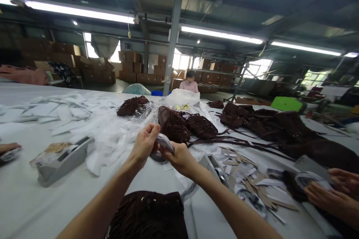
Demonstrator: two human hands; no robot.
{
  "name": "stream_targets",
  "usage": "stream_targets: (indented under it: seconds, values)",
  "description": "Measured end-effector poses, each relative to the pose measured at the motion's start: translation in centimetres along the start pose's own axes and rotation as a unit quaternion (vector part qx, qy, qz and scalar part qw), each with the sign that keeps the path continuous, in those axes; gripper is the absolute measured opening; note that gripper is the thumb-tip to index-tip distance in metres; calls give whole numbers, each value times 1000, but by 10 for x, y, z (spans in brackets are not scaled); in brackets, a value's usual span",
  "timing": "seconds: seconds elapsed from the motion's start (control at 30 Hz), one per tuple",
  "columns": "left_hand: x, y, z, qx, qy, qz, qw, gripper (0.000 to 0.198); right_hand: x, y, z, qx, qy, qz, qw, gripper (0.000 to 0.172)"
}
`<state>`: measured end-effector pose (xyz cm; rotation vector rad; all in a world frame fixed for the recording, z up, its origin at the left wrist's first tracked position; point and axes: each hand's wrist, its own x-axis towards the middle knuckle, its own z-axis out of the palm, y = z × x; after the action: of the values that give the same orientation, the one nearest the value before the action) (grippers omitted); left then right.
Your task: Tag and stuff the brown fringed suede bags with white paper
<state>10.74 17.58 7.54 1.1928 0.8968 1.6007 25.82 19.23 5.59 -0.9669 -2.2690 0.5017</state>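
Observation:
My left hand (143,142) and my right hand (183,158) are close together above the table, their fingers closed on a looped strip (165,141) wrapped in pale grey film. The left thumb and fingers pinch its upper left side; the right fingers grip its right side and partly hide it. Below my forearms lies a dark brown fringed bag (150,218) with metal eyelets along its top edge. A pale wrapped strip (190,192) extends from the bag's right corner, passing under my right forearm. Beyond my hands are more brown fringed bags (174,125).
Grey tape dispensers stand left (66,160) and right (215,168). White sheets (56,110) cover the left table, card scraps (252,181) lie right, and brown bags (266,123) heap behind. Co-workers' hands (325,196) show at both edges; a person (189,85) is across.

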Motion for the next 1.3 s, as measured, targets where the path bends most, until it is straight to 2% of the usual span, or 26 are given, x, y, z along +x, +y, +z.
stream_targets:
  seconds: [0.03, 0.1, 0.17, 0.23, 0.3, 0.4, 0.53, 0.67, 0.77, 0.83, 0.93, 1.0, 1.07, 1.1, 1.17, 1.23, 1.3]
  values:
    - [1, -5, -2, 86, -74, -24, 993, 38, -4, 7, 0, -62, -24, 7, 998, 36]
    - [1, -9, -1, 235, -187, -32, 953, 38, -9, 15, -2, -165, -61, 15, 984, 29]
    - [1, -7, 3, 288, -207, -4, 935, 34, -10, 17, -6, -186, -56, 22, 981, 26]
    - [2, -4, 8, 252, -166, -4, 953, 33, -11, 18, -10, -123, -22, 21, 992, 29]
    - [4, -3, 7, 178, -100, -41, 978, 35, -14, 24, -9, -36, 11, 15, 999, 40]
    - [10, -8, -5, 68, -9, -77, 995, 40, -29, 46, 2, 28, 26, 25, 999, 47]
    - [19, -22, -24, -22, 80, -90, 992, 43, -56, 79, 34, 60, 43, 56, 996, 55]
    - [26, -35, -35, -69, 139, -100, 983, 44, -75, 95, 72, 87, 59, 91, 990, 51]
    - [30, -43, -42, -72, 187, -96, 975, 46, -85, 103, 94, 96, 64, 98, 988, 47]
    - [32, -49, -46, -40, 197, -88, 976, 47, -89, 109, 100, 83, 51, 106, 990, 50]
    - [32, -52, -48, 51, 155, -69, 984, 43, -79, 114, 85, 52, 66, 104, 991, 66]
    - [30, -51, -43, 115, 111, -57, 985, 41, -60, 109, 63, 60, 113, 81, 988, 77]
    - [27, -48, -34, 160, 65, -47, 984, 40, -36, 95, 40, 80, 143, 43, 985, 78]
    - [26, -46, -29, 175, 44, -42, 983, 40, -23, 86, 31, 86, 138, 19, 986, 76]
    - [23, -43, -19, 194, 6, -30, 981, 38, -1, 69, 21, 89, 91, -22, 992, 74]
    - [20, -41, -13, 199, -17, -22, 980, 38, 13, 60, 23, 96, 27, -32, 995, 76]
    - [18, -42, -11, 177, -19, -29, 984, 39, 18, 57, 33, 114, -6, -20, 993, 77]
